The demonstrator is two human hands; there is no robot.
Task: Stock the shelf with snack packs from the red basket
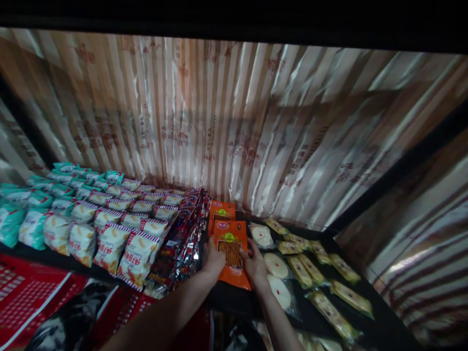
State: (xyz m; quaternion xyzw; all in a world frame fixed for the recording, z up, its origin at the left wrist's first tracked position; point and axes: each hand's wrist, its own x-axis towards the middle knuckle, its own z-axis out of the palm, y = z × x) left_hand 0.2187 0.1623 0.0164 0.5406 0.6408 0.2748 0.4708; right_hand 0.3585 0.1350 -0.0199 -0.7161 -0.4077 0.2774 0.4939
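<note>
An orange snack packet (231, 234) with a window showing brown sticks stands upright on the black shelf (248, 304). My left hand (214, 261) grips its left edge, and my right hand (256, 263) closes on its right edge. Behind it, a second orange packet (222, 209) leans at the back, partly covered by the front one. Dark red and blue shiny packets (190, 234) stand in a row just left of my left hand. Round white flat items in clear wrap (276, 265) lie close by my right hand.
White snack bags with striped tops (139, 253) and turquoise bags (34, 226) fill the left side in rows. Yellow wrapped bars (331, 312) lie scattered at right. Red baskets (32, 287) stand below the front edge. A printed plastic sheet (219, 122) hangs behind; a dark beam (234, 24) crosses above.
</note>
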